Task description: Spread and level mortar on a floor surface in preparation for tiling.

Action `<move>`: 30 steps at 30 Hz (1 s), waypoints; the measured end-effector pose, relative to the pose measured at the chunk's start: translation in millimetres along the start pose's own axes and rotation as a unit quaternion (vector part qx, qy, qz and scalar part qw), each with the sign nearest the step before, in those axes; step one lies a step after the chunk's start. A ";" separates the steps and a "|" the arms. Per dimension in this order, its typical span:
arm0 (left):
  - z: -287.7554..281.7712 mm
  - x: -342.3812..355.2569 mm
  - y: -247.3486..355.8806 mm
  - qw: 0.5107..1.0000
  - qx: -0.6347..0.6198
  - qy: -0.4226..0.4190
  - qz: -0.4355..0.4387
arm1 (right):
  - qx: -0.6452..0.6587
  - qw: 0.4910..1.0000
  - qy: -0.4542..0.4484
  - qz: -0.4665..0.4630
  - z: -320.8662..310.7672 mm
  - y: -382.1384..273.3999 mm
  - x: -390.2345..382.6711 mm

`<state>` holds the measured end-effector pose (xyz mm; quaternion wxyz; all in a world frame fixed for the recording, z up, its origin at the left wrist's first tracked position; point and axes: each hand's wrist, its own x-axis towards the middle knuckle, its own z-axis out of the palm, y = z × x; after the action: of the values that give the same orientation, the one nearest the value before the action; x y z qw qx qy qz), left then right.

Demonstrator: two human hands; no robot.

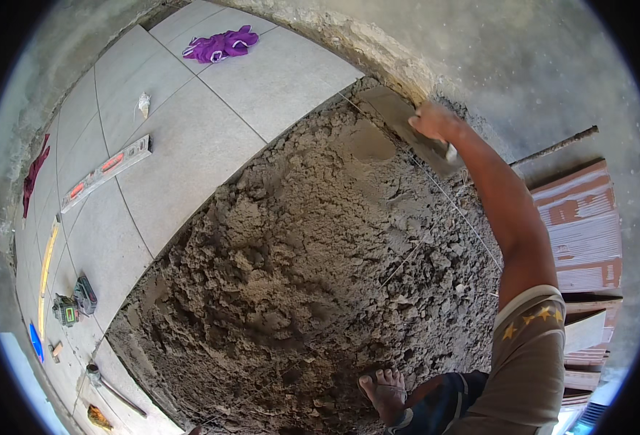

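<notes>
My right hand (437,123) is closed around the handle of a flat rectangular trowel (386,103). Its grey, mortar-smeared blade lies against the damp mortar bed (298,239), at the far corner beside the wall. Just left of the blade, a patch of mortar is smooth, while the nearer part is lumpy and loose. A thin string (454,206) runs over the mortar below my right forearm. My left hand is out of the picture.
Laid grey tiles (189,130) border the mortar on the left. On them are a spirit level (107,172), purple cloth (222,46), a laser level (66,310), a yellow ruler (47,254) and a hammer (113,388). Stacked tiles (579,225) and a metal rod (555,145) line the right wall. My bare foot (385,394) stands on the mortar.
</notes>
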<state>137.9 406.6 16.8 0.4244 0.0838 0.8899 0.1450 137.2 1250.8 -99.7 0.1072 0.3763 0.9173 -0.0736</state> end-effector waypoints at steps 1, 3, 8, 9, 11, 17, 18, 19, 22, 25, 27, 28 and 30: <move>1.4 -3.6 0.4 0.999 -0.041 0.000 -0.015 | 0.001 1.000 0.002 0.000 3.7 1.6 -14.5; 3.5 -10.4 -8.5 0.999 -0.047 0.006 -0.012 | -0.078 0.996 0.021 -0.027 9.9 2.6 -47.1; 1.3 -37.1 3.2 0.996 -0.062 0.048 0.043 | 0.014 0.997 0.023 0.066 32.3 18.1 -95.7; -0.9 -46.1 -1.2 0.996 -0.060 0.052 0.045 | 0.039 0.993 -0.010 0.113 33.9 19.5 -106.1; 1.1 -57.7 -14.9 0.996 -0.056 0.040 0.053 | 0.014 0.992 -0.049 0.113 28.5 24.8 -118.6; -0.4 -100.6 -48.6 0.995 -0.065 0.046 -0.055 | 0.143 0.985 0.097 0.002 66.5 -18.2 -183.0; 1.1 -102.1 -53.1 0.995 -0.066 0.047 -0.055 | 0.199 0.973 0.115 -0.017 66.3 -25.9 -189.4; 1.4 -101.6 -58.0 0.995 -0.064 0.050 -0.057 | 0.197 0.974 0.108 -0.028 65.5 -31.9 -181.7; 4.4 -108.7 -62.1 0.996 -0.061 0.058 -0.023 | 0.206 0.970 0.123 -0.035 55.1 -55.4 -132.4; 1.4 -113.9 -66.4 0.995 -0.067 0.077 -0.004 | 0.259 0.965 0.035 -0.001 41.8 -98.9 -74.2; -12.4 -118.1 -36.8 0.994 -0.082 0.060 -0.049 | 0.296 0.955 0.002 -0.031 62.4 -110.2 -70.9; -8.1 -125.5 -43.1 0.994 -0.072 0.074 -0.048 | 0.345 0.938 -0.018 -0.036 73.2 -119.5 -74.8; -6.4 -134.5 -41.0 0.994 -0.056 0.094 -0.011 | 0.298 0.951 -0.053 -0.061 78.2 -155.1 -101.9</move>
<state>215.9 330.1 105.5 0.3444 0.0364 0.9172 0.1970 109.4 1055.7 -141.2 0.0340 0.3297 0.8680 -0.3698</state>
